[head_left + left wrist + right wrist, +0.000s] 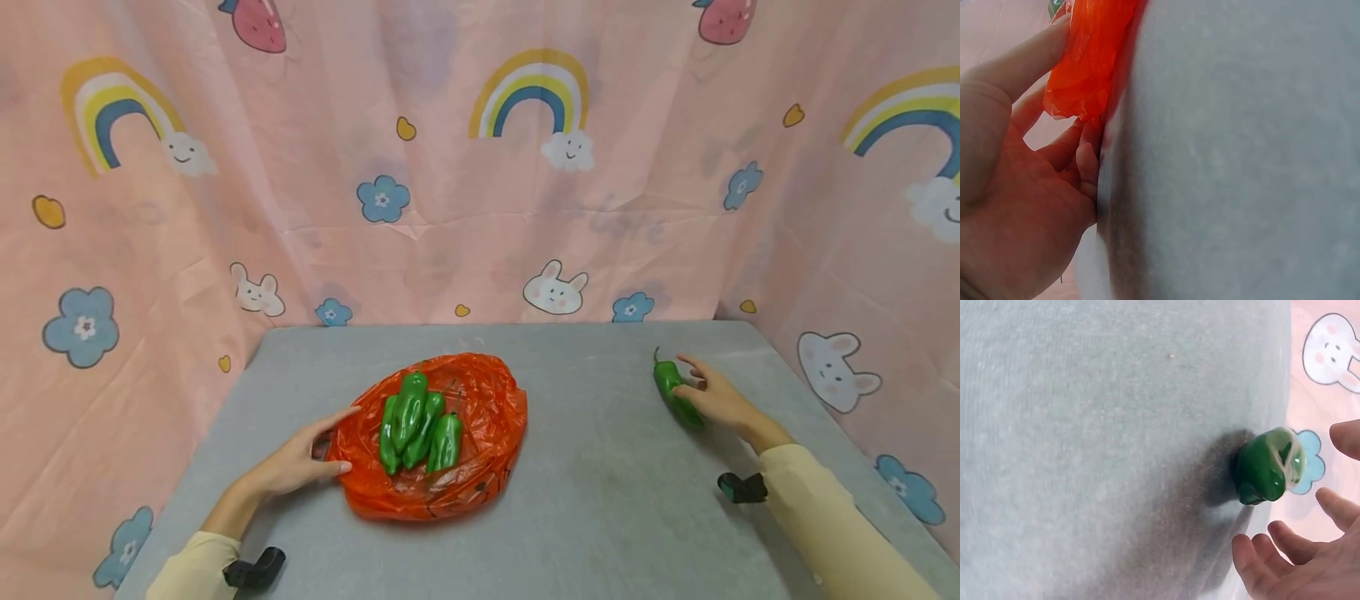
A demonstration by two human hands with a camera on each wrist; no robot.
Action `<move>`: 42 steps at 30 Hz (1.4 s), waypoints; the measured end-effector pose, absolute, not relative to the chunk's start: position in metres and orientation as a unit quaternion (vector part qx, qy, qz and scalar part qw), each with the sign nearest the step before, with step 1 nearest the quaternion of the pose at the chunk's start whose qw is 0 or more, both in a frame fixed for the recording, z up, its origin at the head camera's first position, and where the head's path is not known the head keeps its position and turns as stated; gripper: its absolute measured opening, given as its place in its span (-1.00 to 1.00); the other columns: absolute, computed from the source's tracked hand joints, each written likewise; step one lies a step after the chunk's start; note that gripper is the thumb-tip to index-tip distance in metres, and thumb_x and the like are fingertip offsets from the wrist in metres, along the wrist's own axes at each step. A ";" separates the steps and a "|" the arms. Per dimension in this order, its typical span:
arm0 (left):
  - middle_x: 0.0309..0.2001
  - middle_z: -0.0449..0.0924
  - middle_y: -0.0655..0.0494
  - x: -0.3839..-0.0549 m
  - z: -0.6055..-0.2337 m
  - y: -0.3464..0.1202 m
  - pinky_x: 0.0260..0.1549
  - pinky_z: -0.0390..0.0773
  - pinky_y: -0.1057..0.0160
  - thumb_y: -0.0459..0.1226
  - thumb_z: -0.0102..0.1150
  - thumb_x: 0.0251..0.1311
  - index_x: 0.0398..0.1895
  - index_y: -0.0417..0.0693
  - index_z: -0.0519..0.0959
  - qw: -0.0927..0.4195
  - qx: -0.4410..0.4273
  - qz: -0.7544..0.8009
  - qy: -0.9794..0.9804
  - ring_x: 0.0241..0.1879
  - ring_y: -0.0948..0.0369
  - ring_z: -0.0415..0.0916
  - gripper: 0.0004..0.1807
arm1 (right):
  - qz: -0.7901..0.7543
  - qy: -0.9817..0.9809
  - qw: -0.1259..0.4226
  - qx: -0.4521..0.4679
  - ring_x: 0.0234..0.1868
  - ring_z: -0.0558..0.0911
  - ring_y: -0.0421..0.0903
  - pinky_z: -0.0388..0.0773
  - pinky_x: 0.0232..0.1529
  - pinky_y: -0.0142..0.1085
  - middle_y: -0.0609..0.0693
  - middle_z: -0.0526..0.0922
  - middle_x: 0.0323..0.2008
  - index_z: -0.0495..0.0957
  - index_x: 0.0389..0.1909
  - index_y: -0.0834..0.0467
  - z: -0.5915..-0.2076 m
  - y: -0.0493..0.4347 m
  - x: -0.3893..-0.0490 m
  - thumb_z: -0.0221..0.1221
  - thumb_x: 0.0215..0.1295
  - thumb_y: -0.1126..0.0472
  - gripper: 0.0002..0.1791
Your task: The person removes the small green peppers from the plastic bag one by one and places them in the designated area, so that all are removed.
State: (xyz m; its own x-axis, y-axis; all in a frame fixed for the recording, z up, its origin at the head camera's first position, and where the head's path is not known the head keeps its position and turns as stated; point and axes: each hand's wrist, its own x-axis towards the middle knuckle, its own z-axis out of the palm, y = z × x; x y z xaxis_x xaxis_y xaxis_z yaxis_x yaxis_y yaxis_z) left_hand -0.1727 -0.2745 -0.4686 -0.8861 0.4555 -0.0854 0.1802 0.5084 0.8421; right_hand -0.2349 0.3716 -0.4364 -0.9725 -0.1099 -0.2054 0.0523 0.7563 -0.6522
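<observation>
A red plastic bag (491, 408) lies spread on the table, with several long green peppers (410, 412) heaped in its middle. My left hand (300, 457) is at the bag's left edge, thumb and index finger spread apart along it. In the left wrist view the thumb (1032, 56) overlaps the bag (1091, 59), and the other fingers are partly hidden behind and below it. Far to the right lies a single green pepper (667, 382), stem pointing away. Over it reaches my right hand (723, 402), thumb and fingers apart on either side of the pepper (1260, 469).
The grey table (585, 483) ends at the back against a pink curtain (450, 242) printed with rainbows and rabbits, which also hangs along both sides. Dark wrist cameras are strapped at the left sleeve (197, 567) and the right sleeve (817, 517).
</observation>
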 end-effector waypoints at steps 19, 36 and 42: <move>0.50 0.19 -0.35 -0.172 -0.469 -0.273 0.14 0.41 0.50 -0.15 0.35 0.26 0.55 -0.01 0.23 0.149 0.188 0.451 0.860 0.39 -0.22 0.29 -0.18 | -0.330 0.938 0.053 -0.089 0.42 0.11 0.60 0.16 0.27 0.52 0.56 0.03 0.49 -0.04 0.56 0.35 -0.409 0.338 -0.226 0.06 0.54 0.02 -0.20; 0.52 0.16 -0.34 -0.172 -0.468 -0.274 0.18 0.31 0.56 -0.14 0.35 0.26 0.55 0.03 0.23 0.145 0.197 0.444 0.862 0.44 -0.25 0.24 -0.18 | -0.331 0.925 0.023 -0.184 0.49 0.16 0.44 0.29 0.27 0.46 0.41 0.17 0.50 0.11 0.52 0.32 -0.400 0.285 -0.210 0.15 0.48 0.19 -0.28; 0.53 0.13 -0.36 -0.174 -0.465 -0.273 0.21 0.29 0.55 -0.15 0.33 0.27 0.57 0.01 0.20 0.151 0.216 0.439 0.859 0.45 -0.24 0.21 -0.17 | -0.336 0.919 0.018 -0.208 0.49 0.17 0.44 0.23 0.32 0.45 0.41 0.20 0.48 0.14 0.50 0.33 -0.404 0.268 -0.205 0.16 0.45 0.25 -0.30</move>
State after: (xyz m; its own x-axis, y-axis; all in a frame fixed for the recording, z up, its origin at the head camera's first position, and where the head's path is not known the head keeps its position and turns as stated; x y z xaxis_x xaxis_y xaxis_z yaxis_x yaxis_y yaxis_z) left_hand -0.1738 -0.2731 -0.4647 -0.8606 0.5045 -0.0700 0.2383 0.5203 0.8201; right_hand -0.2055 0.2683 -0.4039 -0.9130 -0.3940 0.1057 -0.3693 0.6884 -0.6242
